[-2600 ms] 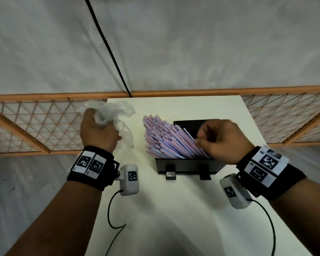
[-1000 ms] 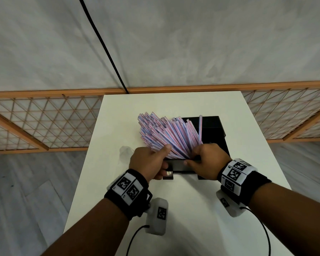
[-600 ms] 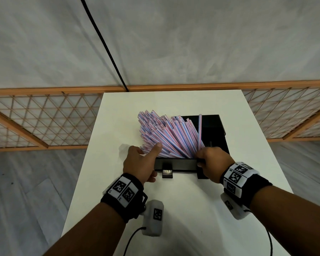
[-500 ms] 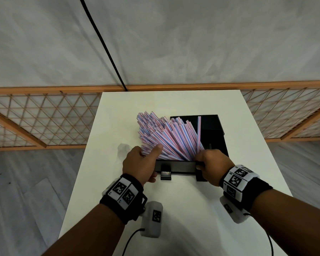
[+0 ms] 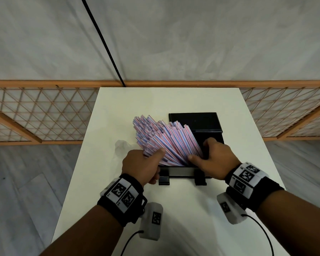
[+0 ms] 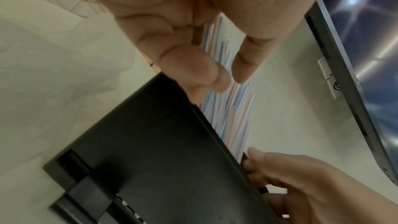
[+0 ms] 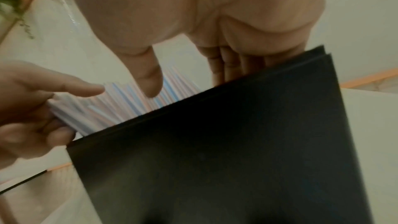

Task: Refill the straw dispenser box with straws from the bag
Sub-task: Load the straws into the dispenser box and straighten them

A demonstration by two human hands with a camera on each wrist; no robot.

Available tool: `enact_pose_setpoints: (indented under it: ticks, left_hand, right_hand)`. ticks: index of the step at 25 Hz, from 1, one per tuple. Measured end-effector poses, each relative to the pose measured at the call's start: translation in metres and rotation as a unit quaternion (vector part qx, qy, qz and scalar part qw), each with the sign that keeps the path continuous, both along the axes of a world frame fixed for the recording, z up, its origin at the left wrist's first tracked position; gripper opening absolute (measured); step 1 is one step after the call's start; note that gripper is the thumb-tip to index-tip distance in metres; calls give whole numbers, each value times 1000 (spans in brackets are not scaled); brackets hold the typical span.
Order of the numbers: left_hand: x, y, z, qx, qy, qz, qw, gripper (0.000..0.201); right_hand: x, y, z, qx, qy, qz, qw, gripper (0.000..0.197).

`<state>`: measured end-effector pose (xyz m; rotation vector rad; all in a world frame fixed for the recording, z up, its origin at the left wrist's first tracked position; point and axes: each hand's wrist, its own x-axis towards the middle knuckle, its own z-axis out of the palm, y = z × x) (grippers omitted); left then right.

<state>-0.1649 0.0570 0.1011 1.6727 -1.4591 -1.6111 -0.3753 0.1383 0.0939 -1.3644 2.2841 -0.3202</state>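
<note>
The black straw dispenser box stands mid-table with its lid folded back. A thick bundle of pink-and-blue striped straws sticks out of it, fanned up and to the left. My left hand grips the bundle low on its left side, thumb on top. My right hand is at the bundle's right edge, thumb against the straws and straight fingers reaching down inside the box. In the left wrist view the straws pass between thumb and fingers above the box. The right wrist view shows the box wall and the straws.
The crumpled clear plastic bag lies on the white table just left of my left hand. An orange lattice fence runs behind the table. A black cable crosses the floor beyond it.
My left hand has put the bag down and come onto the straws. My right hand has slid deeper into the box, and the lone upright straw at the right has joined the bundle.
</note>
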Motion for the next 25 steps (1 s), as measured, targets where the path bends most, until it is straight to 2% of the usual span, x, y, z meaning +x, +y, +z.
enact_pose_setpoints:
  ticks: [3,5,9,13,15,17,18,20,22,23,25]
  left_hand:
    - [-6,2,1,22,10,-4,1000,32]
    - [-12,3,2,30,10,-10,999,30]
    - [-16,3,3,13,36,-2,999,27]
    - [-15,8,2,-14,65,9,998,31]
    - [-11,8,0,-46,32,-31,998,34]
    - [-3,7,1,-133,-44,-95,985,41]
    - [1,7,4,-190,-84,-102,973,44]
    - [11,4,16,-280,-127,-48,950,43]
    - [19,-4,20,-318,-121,22,940,45]
    - [21,-8,17,-308,-110,49,944,49]
    - [21,-16,6,-227,-96,67,967,55]
  right_hand:
    - [5,-19,-11,82,-18,26,996,73]
    - [16,-28,-14,88,-56,34,994,68]
    - [33,-36,-6,16,-56,72,996,53]
    - [34,-37,4,-60,-24,134,989,62]
    - [28,-38,0,-40,-9,122,992,66]
    - [19,-32,-7,-34,6,88,996,63]
    - [14,-28,-9,-50,12,63,997,63]
    - [5,-17,-10,-91,20,22,995,57]
    - [3,-6,-5,-114,22,20,993,45]
    - [4,-2,-5,-111,10,41,993,43]
    - [10,4,-9,-74,-22,105,991,38]
